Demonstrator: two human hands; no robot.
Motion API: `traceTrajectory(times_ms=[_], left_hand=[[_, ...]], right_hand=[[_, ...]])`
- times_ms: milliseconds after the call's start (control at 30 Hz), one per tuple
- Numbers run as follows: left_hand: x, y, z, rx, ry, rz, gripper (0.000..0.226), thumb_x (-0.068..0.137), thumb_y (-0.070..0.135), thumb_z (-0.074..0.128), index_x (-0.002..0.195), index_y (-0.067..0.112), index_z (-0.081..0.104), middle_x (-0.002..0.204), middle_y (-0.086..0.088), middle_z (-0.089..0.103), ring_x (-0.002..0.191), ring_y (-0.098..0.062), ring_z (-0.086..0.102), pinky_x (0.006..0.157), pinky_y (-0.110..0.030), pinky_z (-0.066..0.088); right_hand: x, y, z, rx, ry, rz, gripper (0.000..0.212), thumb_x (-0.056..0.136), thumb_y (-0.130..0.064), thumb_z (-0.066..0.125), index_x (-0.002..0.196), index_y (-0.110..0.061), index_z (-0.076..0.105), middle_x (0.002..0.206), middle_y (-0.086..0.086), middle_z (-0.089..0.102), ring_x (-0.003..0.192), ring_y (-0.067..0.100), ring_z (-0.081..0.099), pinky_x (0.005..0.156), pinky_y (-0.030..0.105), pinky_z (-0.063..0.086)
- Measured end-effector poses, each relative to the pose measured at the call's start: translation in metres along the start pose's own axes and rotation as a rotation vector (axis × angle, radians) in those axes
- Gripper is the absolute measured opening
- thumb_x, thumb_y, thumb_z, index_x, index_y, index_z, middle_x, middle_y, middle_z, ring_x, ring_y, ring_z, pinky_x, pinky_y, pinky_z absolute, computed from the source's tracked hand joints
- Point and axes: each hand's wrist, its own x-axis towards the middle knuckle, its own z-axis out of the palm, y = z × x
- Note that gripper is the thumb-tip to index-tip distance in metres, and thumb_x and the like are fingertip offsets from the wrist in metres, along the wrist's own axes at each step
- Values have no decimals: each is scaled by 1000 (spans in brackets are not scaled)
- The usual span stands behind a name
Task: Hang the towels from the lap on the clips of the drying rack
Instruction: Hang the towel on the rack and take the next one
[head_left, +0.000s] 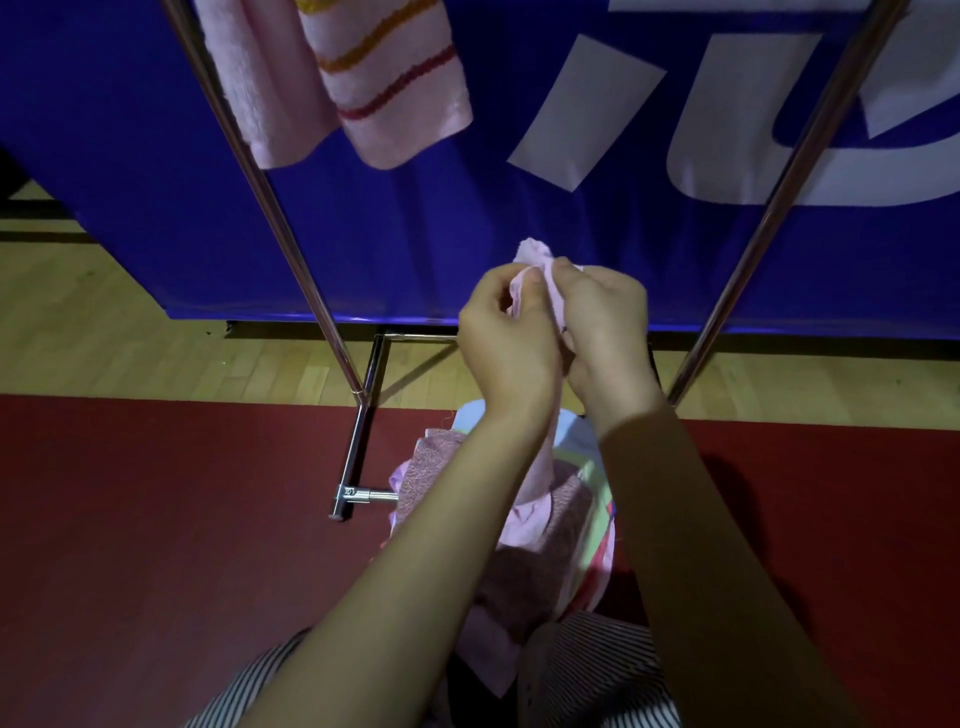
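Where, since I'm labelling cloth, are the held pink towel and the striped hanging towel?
held pink towel (533, 253), head view: its bunched top corner.
striped hanging towel (392, 85), head view: middle of its striped face.

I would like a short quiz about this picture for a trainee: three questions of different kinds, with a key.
1. True or false: the left hand and the right hand both pinch the pink towel.
2. Where is the striped towel? A) hanging at the top left B) on the floor C) in the right hand
3. Fill in: the other towels lie in a pile on the person's ____.
Key: 1 true; 2 A; 3 lap.
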Motion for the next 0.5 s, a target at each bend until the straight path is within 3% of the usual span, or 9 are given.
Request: traceTrajectory(times_ms=[67,133,233,300,400,500], left_hand=[[6,-2,-4,-57,-35,-22,13,88,7,58,80,11,67,68,4,64,63,-5,56,62,-16,46],[11,-3,-8,-66,-98,-57,11,87,8,61,85,10,71,69,6,66,65,-1,59,66,-13,49],[15,-5,-12,-109,-169,-125,18,87,9,63,102,3,70,79,6,69,69,7,63,75,-10,51],[17,-6,-14,-144,-231,-155,22,86,11,65,106,6,69,90,5,71,80,2,66,84,-15,51],[20,-8,-15,-137,-335,-116,25,82,11,69,107,14,69,94,0,72,90,-7,66,88,-22,52],[22,-11,-17,-27,-302,-31,31,84,5,65,114,9,66,104,-6,72,98,-12,66,92,-28,52]], right_hand=[[-2,-3,-6,59,-51,31,37,92,-15,56,57,-13,68,65,7,71,63,17,68,61,24,55],[1,-7,-12,35,-120,63,30,94,-24,54,71,-11,69,85,12,72,73,15,71,62,21,55],[10,-6,-21,-29,-230,173,48,98,-43,39,102,-5,67,108,15,69,95,15,68,78,22,53],[14,-6,-25,2,-329,214,66,98,-53,23,120,-3,60,122,12,63,113,15,60,89,22,48],[15,-8,-29,54,-504,216,83,94,-60,2,123,-6,58,132,10,57,126,16,50,104,28,37],[19,-8,-33,1,-610,200,89,91,-62,-5,135,-4,47,141,6,49,134,15,40,108,30,30]])
